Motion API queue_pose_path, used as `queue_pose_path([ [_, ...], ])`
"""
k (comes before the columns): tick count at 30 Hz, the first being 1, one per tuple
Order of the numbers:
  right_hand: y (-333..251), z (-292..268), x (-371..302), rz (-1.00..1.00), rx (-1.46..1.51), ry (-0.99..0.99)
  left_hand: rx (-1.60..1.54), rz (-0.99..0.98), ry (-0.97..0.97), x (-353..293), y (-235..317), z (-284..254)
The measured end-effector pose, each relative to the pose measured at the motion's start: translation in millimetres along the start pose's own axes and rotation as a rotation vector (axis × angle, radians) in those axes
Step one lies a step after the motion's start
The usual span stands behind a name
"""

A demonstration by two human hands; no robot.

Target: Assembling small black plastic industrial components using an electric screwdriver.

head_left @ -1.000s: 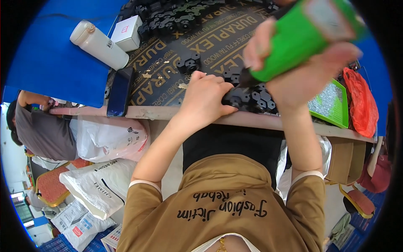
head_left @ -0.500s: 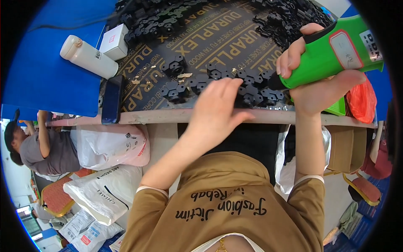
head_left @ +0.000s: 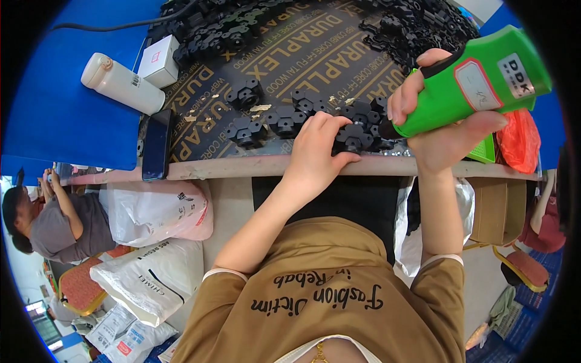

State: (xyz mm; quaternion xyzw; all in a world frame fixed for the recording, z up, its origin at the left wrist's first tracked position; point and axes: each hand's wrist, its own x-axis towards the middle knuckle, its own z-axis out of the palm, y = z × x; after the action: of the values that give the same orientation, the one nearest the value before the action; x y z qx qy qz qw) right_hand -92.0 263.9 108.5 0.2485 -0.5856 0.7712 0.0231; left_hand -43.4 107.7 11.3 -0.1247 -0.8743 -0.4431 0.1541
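Note:
My left hand [head_left: 316,154] is closed at the table's near edge, thumb and fingers around a black hexagonal plastic part [head_left: 357,138] that rests on the tabletop. My right hand [head_left: 437,145] wraps round a green power screwdriver [head_left: 433,104], held tilted with its black nose pointing down and left, close to that part. The nose's tip is hard to make out among the dark pieces. More black parts of the same kind [head_left: 287,121] stand beside my left hand, several in a loose row.
Piles of black parts [head_left: 417,36] cover the table's far side. To the left are a white flask [head_left: 124,85], a white box [head_left: 160,62] and a phone [head_left: 157,148]. A red plastic bag [head_left: 519,142] and green basket [head_left: 483,151] sit at right. Another person [head_left: 57,221] sits at left.
My left hand has gone from hovering with spread fingers to gripping a black part. The screwdriver has moved slightly left and down toward it.

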Motion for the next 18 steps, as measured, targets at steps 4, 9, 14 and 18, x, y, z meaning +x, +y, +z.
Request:
queue_pose_path([
  [4,8.1,-1.6,2.4,0.011,-0.062,-0.020,-0.028,-0.038,-0.018,1.8,2.2,-1.1],
  [9,10.9,-2.4,7.0,0.000,-0.011,-0.043,0.041,-0.016,-0.026,1.5,0.3,-2.2],
  [14,12.5,-5.1,10.3,0.015,0.000,-0.092,0.061,-0.044,-0.045,1.7,5.3,-3.3],
  [18,14.2,-4.3,11.3,0.021,0.023,-0.118,0.093,-0.042,-0.032,1.2,5.8,-3.4],
])
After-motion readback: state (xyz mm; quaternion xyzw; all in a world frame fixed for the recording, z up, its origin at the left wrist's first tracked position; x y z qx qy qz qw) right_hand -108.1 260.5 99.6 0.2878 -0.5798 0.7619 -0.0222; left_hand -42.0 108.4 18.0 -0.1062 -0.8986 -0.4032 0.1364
